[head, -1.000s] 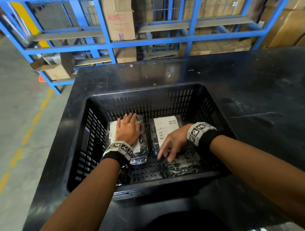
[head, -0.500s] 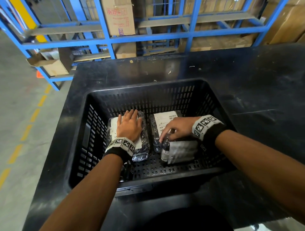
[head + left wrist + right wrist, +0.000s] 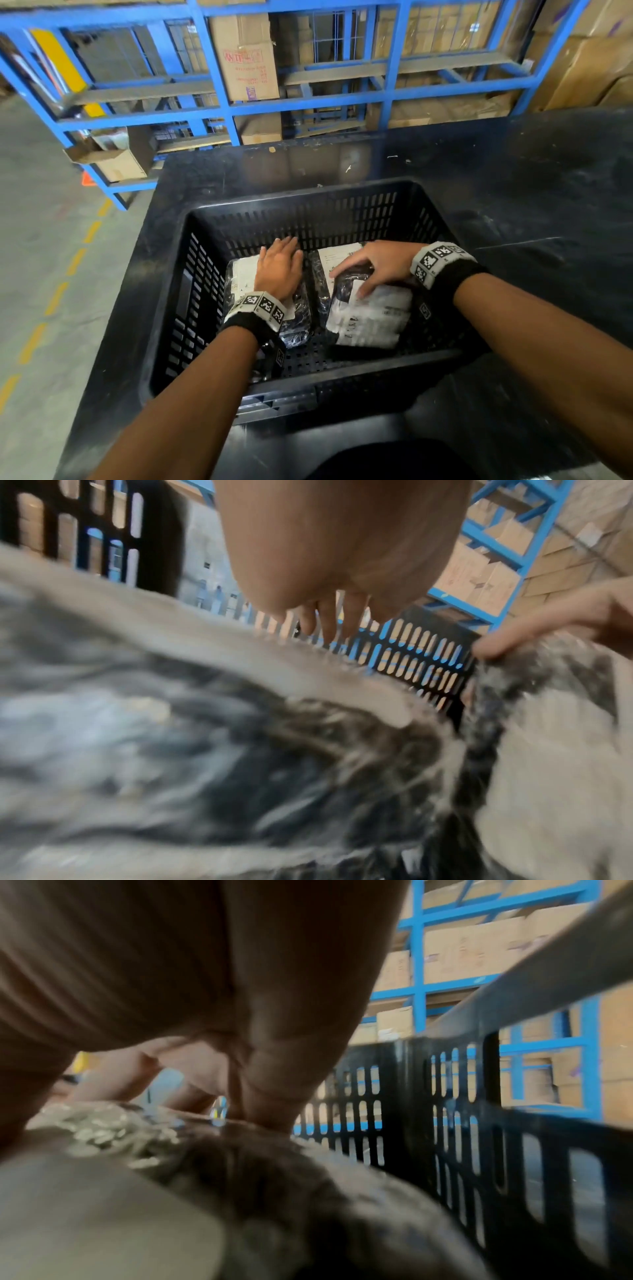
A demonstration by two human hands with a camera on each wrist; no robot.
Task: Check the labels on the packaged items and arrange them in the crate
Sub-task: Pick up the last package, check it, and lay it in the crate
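Note:
A black slotted crate [image 3: 308, 198] stands on the black table. Inside it lie plastic-wrapped dark packages with white labels. My left hand [image 3: 279, 270] lies flat, fingers straight, on the left package [image 3: 303, 323]. My right hand [image 3: 373, 267] rests with spread fingers on the right package [image 3: 370, 315], which lies label up across another labelled package [image 3: 337, 255] beneath it. In the left wrist view my palm [image 3: 335, 547] hovers close over the blurred left package [image 3: 205, 750], and a right-hand finger [image 3: 514, 639] touches the neighbouring package [image 3: 548, 750]. The right wrist view shows my right hand [image 3: 205, 988] pressing down beside the crate wall [image 3: 479, 1123].
The black table [image 3: 513, 188] extends to the right and behind the crate. Blue steel racks [image 3: 308, 99] with cardboard boxes [image 3: 246, 58] stand beyond it. An open carton [image 3: 113, 161] sits on a low shelf at left. Grey floor with a dashed yellow line [image 3: 78, 260] runs along the left.
My right hand lifted a package from the crate's front right, turned it label up and laid it over the right rear package. The left hand stayed flat on the left package.

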